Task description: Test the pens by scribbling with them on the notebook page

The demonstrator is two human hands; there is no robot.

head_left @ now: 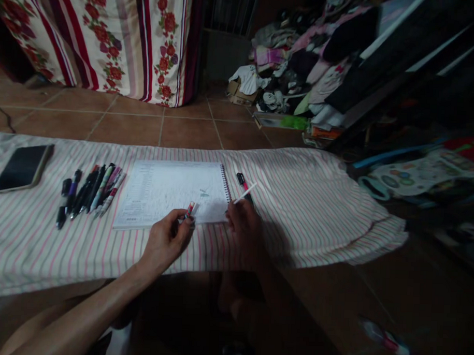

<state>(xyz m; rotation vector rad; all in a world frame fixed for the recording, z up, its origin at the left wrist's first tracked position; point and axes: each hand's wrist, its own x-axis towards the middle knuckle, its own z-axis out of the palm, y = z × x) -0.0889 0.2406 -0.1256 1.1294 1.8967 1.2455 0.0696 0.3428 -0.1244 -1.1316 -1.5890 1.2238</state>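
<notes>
A spiral notebook [170, 190] lies open on a striped cloth [306, 211] spread over the floor. My left hand [168, 242] rests at the notebook's near edge and pinches a small red and white pen part [190, 209]. My right hand [245, 227] is at the notebook's lower right corner, in shadow, and holds a thin white pen piece [246, 192] that points up and to the right. A red and black pen [242, 182] lies just beyond that hand, beside the spiral binding.
A row of several pens [91, 190] lies left of the notebook, and a dark phone [23, 167] further left. Behind are tiled floor [153, 123], a flowered cloth [109, 38], a heap of clothes [303, 60] and clutter at the right.
</notes>
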